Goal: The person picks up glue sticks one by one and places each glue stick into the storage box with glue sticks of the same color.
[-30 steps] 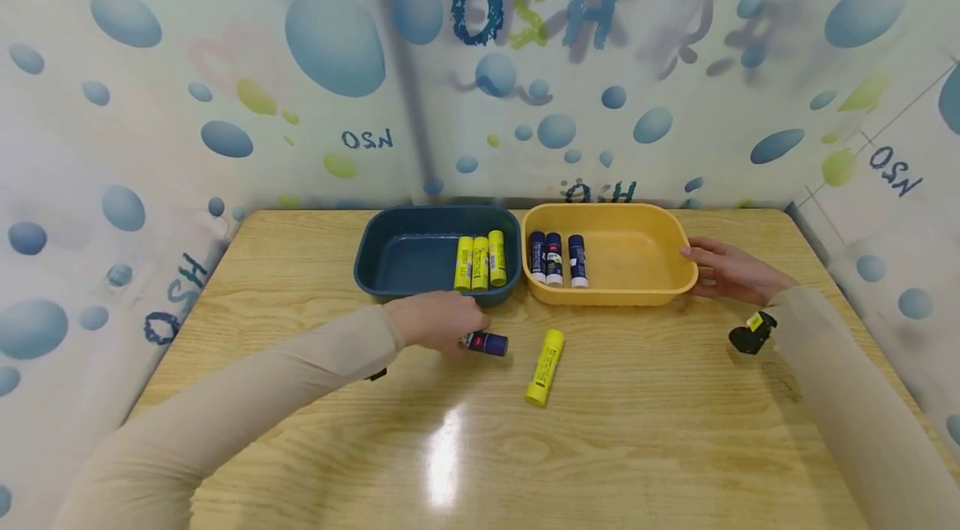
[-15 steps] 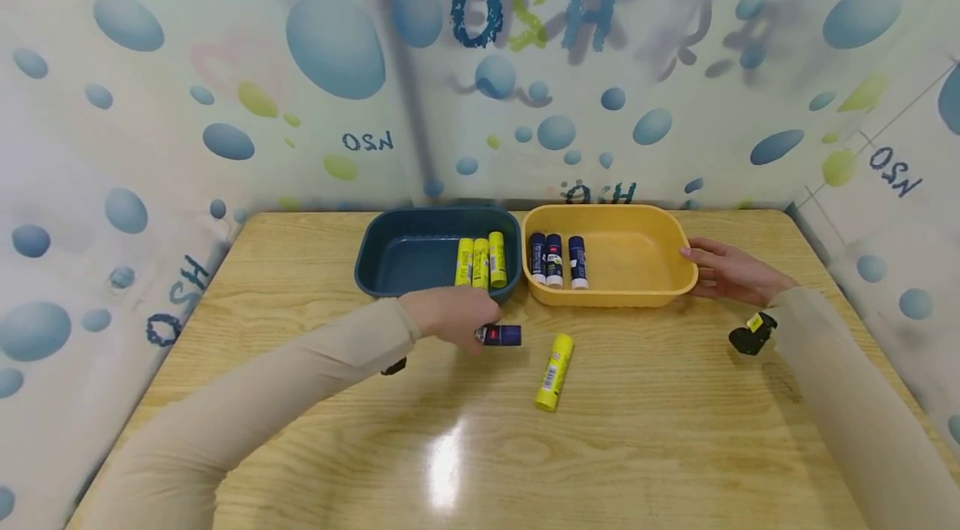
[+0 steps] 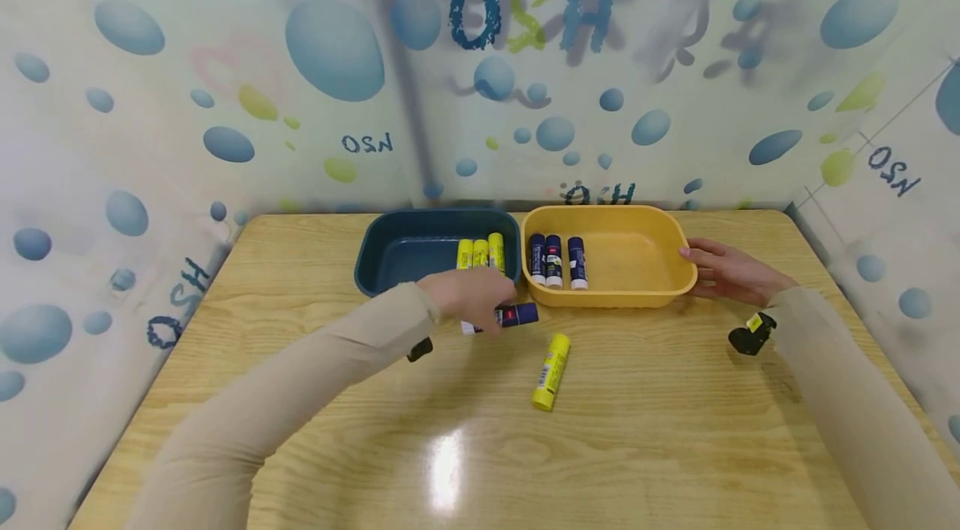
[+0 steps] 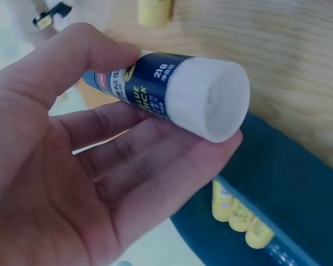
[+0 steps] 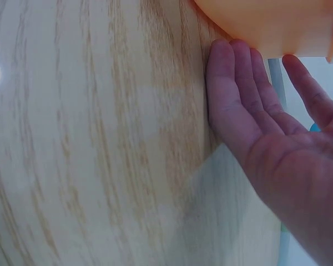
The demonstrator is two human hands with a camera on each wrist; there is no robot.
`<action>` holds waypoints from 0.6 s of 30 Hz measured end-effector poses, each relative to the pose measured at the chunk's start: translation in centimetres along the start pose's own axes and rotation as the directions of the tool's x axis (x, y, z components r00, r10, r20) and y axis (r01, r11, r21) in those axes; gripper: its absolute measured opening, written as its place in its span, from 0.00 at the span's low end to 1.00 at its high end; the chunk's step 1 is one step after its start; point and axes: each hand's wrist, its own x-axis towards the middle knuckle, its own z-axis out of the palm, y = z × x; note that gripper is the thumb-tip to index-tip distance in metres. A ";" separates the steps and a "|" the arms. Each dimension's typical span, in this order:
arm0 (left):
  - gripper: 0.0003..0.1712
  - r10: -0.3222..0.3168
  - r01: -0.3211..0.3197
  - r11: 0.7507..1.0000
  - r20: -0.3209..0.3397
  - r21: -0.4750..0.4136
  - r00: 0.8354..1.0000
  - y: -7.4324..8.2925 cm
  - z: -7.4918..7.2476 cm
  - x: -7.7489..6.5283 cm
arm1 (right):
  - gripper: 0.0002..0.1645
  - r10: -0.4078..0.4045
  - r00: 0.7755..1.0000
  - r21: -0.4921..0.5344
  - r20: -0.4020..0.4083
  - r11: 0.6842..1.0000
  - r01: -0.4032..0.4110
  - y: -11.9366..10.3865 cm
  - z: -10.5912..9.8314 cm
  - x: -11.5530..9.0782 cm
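My left hand (image 3: pixel 471 294) pinches a dark blue glue stick (image 3: pixel 519 314) between thumb and fingers, in front of the blue bin. The left wrist view shows the white end of this glue stick (image 4: pixel 211 97) pointing toward the camera. My right hand (image 3: pixel 731 270) touches the right end of the yellow bin (image 3: pixel 637 297); in the right wrist view its fingers (image 5: pixel 222 77) lie fairly straight against the bin's wall. Inside the yellow bin, several dark blue glue sticks (image 3: pixel 554 262) stand at the left side. The blue bin (image 3: pixel 390 255) holds several yellow glue sticks (image 3: pixel 497 251), partly hidden by my left hand.
A loose yellow glue stick (image 3: pixel 551 372) lies on the wooden table (image 3: pixel 637 430) in front of the bins. The two bins stand side by side near the table's back edge. A patterned curtain (image 3: pixel 322 147) hangs behind.
My left hand has moved right and a little away from me with the dark blue glue stick. The loose yellow glue stick shifted slightly right and rolled. My right hand stays at the yellow bin.
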 end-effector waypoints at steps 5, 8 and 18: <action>0.09 -0.018 0.017 0.999 -0.008 -0.044 1.000 0.0 -1.2 0.6 | 0.44 0.003 1.000 0.015 0.001 1.000 -0.004 0.1 0.0 0.1; 0.09 -0.041 0.041 0.997 0.001 -0.064 0.999 0.0 -2.0 1.0 | 0.44 -0.001 1.000 0.016 0.006 1.000 0.001 0.1 0.0 0.1; 0.15 -0.198 0.194 0.968 -0.012 -0.159 0.980 0.4 -4.7 2.3 | 0.44 -0.003 1.000 -0.002 0.009 1.000 0.003 0.0 0.0 0.1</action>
